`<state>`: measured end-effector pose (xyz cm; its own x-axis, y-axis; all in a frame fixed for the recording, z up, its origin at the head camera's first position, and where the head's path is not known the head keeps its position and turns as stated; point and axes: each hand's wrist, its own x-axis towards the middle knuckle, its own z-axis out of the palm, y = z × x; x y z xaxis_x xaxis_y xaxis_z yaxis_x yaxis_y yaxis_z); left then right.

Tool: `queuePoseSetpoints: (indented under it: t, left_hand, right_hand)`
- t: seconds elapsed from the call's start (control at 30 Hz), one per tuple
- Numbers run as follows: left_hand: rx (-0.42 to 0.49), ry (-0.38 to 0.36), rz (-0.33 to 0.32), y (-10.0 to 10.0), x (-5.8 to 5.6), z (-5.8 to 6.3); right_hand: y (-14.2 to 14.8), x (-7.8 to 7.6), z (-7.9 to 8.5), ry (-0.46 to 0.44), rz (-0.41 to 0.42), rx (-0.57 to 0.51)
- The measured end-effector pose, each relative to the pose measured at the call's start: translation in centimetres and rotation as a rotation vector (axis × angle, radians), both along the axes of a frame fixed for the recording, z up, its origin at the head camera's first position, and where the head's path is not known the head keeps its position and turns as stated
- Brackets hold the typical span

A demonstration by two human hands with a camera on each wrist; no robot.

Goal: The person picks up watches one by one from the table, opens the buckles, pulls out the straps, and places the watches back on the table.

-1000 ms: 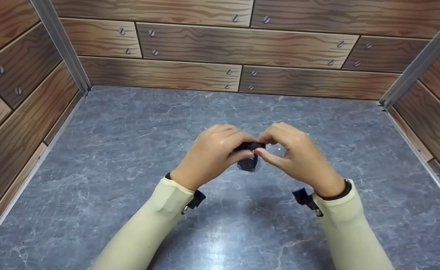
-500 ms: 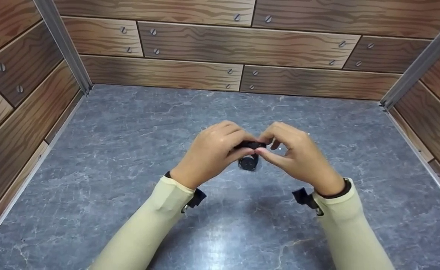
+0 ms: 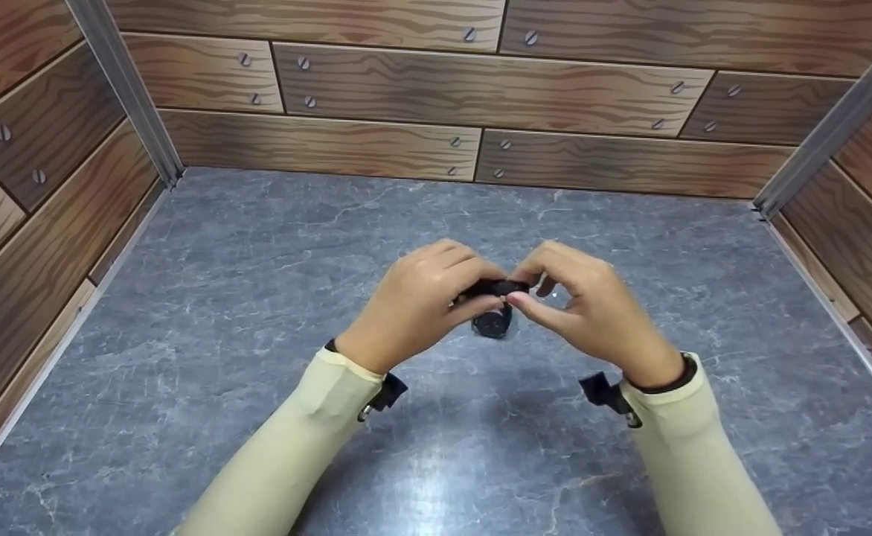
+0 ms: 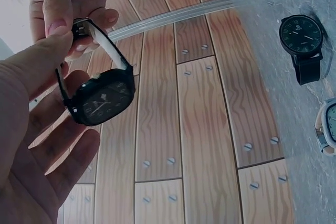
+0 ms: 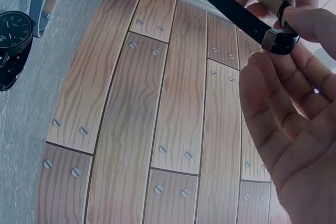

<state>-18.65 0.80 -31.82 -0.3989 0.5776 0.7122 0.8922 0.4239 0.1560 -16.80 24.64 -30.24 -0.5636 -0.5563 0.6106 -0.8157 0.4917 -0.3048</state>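
Between the two hands a black wristwatch (image 3: 497,288) is held up, its strap bent round into a loop. Its dark squarish dial (image 4: 105,100) hangs face-on in the left wrist view. My left hand (image 3: 425,298) pinches the strap between thumb and fingers. From the other side my right hand (image 3: 596,313) grips the strap at its buckle end, thumb and index fingertip close to the left hand's. The metal buckle (image 5: 270,39) shows by the right fingertips. On the table, partly behind the hands, lies a second black watch (image 3: 491,324) with a round dial.
A pale watch (image 4: 329,121) with a squarish case lies beside the round black watch; in the right wrist view its grey strap (image 5: 39,3) shows. The grey marbled table (image 3: 295,246) is bordered by wood-print walls (image 3: 481,89) with metal corner posts.
Both hands keep nearly the same place, still holding the black wristwatch between them. Only slight finger and wrist shifts show.
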Motion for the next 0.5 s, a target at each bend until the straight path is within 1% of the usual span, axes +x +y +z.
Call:
queuePoseSetpoints:
  t: [0.2,0.5]
  left_hand:
    - [0.013,0.014,0.002,0.12,-0.17,-0.07]
    - [0.018,-0.006,0.014,0.07,-0.16,-0.16]
  right_hand:
    - [0.05,-0.03,0.05,-0.005,0.000,-0.002]
    - [0.08,-0.15,-0.02,0.000,-0.003,0.014]
